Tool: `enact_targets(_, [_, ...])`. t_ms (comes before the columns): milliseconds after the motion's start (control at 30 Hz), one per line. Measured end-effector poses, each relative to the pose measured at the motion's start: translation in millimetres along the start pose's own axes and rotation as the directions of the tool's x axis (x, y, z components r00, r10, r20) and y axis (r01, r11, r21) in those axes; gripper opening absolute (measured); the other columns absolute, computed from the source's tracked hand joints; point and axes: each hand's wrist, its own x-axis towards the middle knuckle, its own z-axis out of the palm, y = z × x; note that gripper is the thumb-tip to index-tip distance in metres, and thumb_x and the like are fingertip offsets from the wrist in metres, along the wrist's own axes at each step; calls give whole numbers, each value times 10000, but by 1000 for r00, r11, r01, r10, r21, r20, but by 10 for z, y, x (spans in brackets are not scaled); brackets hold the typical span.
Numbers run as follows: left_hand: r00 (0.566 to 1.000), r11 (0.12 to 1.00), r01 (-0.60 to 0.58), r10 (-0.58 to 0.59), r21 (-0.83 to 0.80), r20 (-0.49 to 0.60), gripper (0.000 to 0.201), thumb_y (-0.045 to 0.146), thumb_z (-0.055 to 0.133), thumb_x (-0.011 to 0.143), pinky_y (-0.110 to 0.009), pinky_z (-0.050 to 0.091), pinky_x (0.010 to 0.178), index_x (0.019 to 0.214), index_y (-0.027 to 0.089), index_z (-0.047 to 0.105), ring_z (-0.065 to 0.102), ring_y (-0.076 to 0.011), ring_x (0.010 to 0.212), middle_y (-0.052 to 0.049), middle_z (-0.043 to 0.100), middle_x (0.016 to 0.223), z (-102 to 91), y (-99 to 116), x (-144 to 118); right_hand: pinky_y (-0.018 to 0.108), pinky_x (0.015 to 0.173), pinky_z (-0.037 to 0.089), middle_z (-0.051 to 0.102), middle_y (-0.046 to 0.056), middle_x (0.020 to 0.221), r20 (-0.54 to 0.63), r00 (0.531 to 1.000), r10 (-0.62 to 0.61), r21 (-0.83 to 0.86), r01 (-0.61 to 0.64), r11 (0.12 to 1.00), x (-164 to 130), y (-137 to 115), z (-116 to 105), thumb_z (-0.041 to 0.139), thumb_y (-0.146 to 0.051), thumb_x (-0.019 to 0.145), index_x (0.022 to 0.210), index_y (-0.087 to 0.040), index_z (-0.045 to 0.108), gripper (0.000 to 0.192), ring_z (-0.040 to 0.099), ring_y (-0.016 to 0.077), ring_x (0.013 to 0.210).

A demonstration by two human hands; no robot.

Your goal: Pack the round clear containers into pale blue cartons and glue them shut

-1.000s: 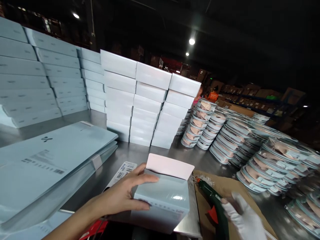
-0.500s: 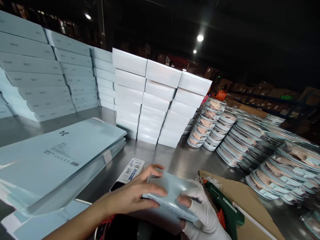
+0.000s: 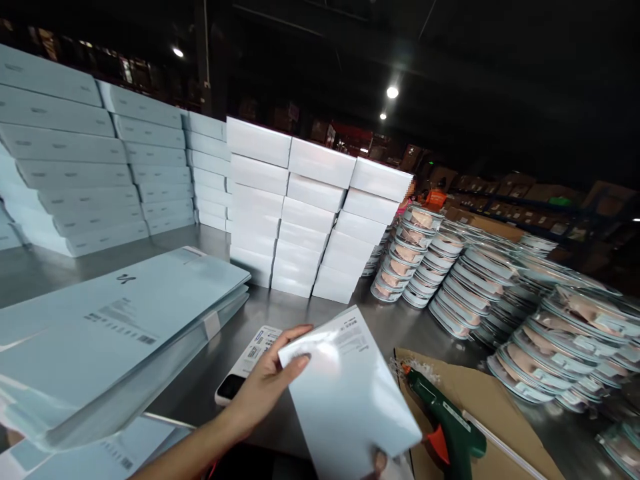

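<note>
My one head camera looks forward and down over the bench (image 3: 320,313), close above my hands.

Your view is dim overall: the room behind is nearly black, lit only by small ceiling lamps (image 3: 393,92) that bloom into white spots. The white box stacks (image 3: 310,220) come out bright, almost washed out. Glare sits on the glossy pale box (image 3: 350,393) near your left hand (image 3: 265,387), and the steel tabletop (image 3: 310,313) shows soft reflections. Straight lines bow toward the edges, and the right-hand round packs (image 3: 575,333) smear slightly.
</note>
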Motion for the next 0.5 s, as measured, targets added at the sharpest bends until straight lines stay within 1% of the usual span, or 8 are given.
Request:
enact_targets(100, [999,997,-16,19,73,-33,683,542,649,925,-493,512,1096,1502,243,439,534,-359,1415,-174,503,1568,-23,10,-1,531,998,575,718,79,1339,-156,988,2,-179,-30,983,71,105,-64,798,-497,791,1488,-366,484,775,698,382,1189])
enact_targets(200, [994,984,-81,91,157,-57,411,440,628,951,-537,356,1218,1328,278,614,418,-341,1502,-122,513,1565,-137,58,-20,592,1126,448,675,78,1420,-180,982,-50,-371,-21,928,294,92,-54,907,-263,620,1337,-334,641,768,571,437,1342])
enact_targets(267, [987,958,-142,155,248,-32,252,385,612,966,-551,401,1194,1190,301,691,408,-348,1511,-92,587,1513,-235,97,-70,701,1150,330,625,111,1476,-51,996,-68,-667,17,745,438,27,7,883,-159,536,1232,-287,725,725,444,505,1432])
enact_targets(333, [971,909,-220,238,353,-6,225,377,606,970,-570,481,1136,1170,344,706,412,-366,1511,-60,627,1491,-373,145,-134,753,1110,323,511,140,1559,110,994,24,-892,88,443,519,-55,74,830,-189,574,1321,-250,694,762,377,516,1475])
enact_targets(367, [960,883,-250,279,397,-15,241,389,608,968,-580,501,1121,1190,371,701,426,-372,1502,-43,637,1488,-470,177,-159,753,1095,345,449,142,1594,159,983,86,-933,122,339,535,-94,93,806,-232,608,1390,-237,651,796,353,505,1494])
enact_targets(400, [950,867,-260,309,425,-49,274,415,620,956,-594,498,1126,1221,398,690,448,-378,1487,-26,640,1489,-593,219,-173,749,1099,355,411,141,1615,182,976,121,-937,135,323,539,-130,94,793,-266,626,1428,-222,622,821,331,498,1508])
enact_targets(467, [931,887,-203,306,414,-198,390,495,681,893,-618,444,1174,1279,438,657,502,-396,1445,1,637,1494,-917,332,-144,725,1148,339,407,132,1627,176,980,96,-903,121,413,550,-204,43,768,-335,670,1459,-214,594,818,341,476,1511])
enact_targets(500, [922,921,-144,258,363,-290,474,552,727,829,-634,390,1209,1285,448,646,518,-411,1427,10,641,1487,-1111,401,-93,697,1176,334,438,129,1616,156,986,51,-868,112,483,575,-252,-4,745,-378,709,1466,-216,584,791,383,453,1497])
